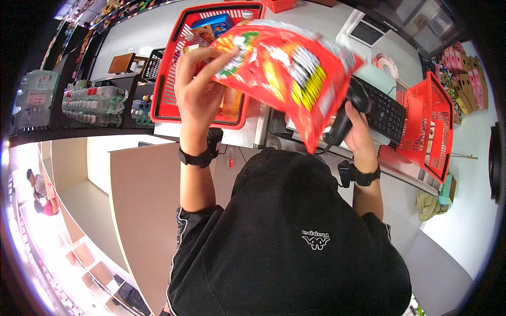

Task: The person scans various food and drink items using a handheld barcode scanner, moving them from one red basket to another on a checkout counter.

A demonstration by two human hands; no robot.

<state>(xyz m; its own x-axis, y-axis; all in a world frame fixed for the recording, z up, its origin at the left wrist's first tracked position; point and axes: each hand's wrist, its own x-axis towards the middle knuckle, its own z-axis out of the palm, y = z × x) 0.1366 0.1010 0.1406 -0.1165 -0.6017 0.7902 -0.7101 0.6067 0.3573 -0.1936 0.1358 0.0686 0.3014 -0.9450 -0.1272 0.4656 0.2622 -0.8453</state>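
My left hand [201,87] grips the left end of a large red plastic snack bag [276,67] with its fingertips. The bag is held up over the counter, its far end near my right hand [357,128]. That hand is closed around the handle of a black handheld barcode scanner [344,118], whose head is partly behind the bag's edge. Beyond my left hand stands a red plastic shopping basket [160,94] that holds a blue box [215,25], bottles and other goods, some hidden by the bag and my hand.
A black keyboard [385,110] lies right of the scanner. Past it, a second red basket [444,130] stands tilted at the counter's right end. A screen [367,33] is at the back right. On the left, shelves carry packs of bottles [95,102], near a brown wooden stool [122,63].
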